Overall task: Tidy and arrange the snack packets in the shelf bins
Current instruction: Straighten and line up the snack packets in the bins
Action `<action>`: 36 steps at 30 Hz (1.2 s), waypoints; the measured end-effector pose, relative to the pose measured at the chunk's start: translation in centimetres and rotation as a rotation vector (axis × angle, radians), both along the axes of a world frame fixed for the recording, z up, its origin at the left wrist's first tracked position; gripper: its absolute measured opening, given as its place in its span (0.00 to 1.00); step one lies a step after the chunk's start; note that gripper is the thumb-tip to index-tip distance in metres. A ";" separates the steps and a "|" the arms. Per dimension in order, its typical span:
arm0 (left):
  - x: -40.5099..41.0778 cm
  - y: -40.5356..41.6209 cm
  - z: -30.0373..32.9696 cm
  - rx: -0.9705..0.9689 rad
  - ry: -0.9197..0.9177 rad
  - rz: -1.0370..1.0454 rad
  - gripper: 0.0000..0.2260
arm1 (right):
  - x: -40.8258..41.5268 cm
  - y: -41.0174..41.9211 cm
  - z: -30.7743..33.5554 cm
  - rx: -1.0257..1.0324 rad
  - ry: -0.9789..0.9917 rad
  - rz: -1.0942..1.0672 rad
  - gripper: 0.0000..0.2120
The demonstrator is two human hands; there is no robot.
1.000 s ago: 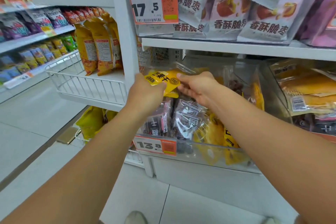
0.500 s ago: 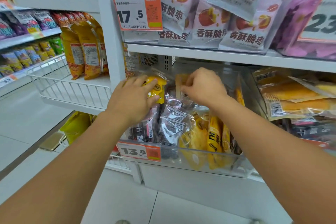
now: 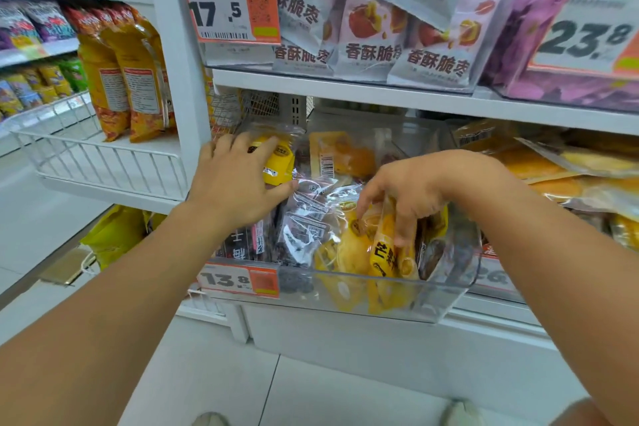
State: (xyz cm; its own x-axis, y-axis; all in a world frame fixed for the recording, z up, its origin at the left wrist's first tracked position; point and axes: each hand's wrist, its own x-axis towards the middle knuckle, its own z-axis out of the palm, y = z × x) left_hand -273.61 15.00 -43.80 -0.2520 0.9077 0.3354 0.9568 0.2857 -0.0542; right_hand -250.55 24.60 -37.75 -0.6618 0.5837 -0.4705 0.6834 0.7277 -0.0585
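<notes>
The left hand (image 3: 235,183) lies with its fingers (image 3: 257,145) spread and nearly straight over a yellow packet (image 3: 278,162) standing at the back left of the clear bin (image 3: 446,301); the thumb reaches under the packet's lower edge, so the packet sits between thumb and fingers, held lightly rather than clenched. The right hand (image 3: 411,190) hangs over the front middle of the bin, its fingers curled downward and pinching the top of an upright yellow mango packet (image 3: 382,252), fingertips on both sides of its upper edge. Dark packets (image 3: 304,228) fill the bin's left half, between the two hands, with more yellow ones beside the pinched packet. An orange price tag (image 3: 240,278) reading 13.8 is fixed to the bin's front left. Above, on the next shelf, pale jujube packets (image 3: 377,31) lie in another bin.
</notes>
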 end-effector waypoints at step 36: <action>-2.0 -2.8 1.0 0.321 0.076 -0.185 0.21 | -11.4 1.2 -4.1 0.308 0.958 -0.208 0.09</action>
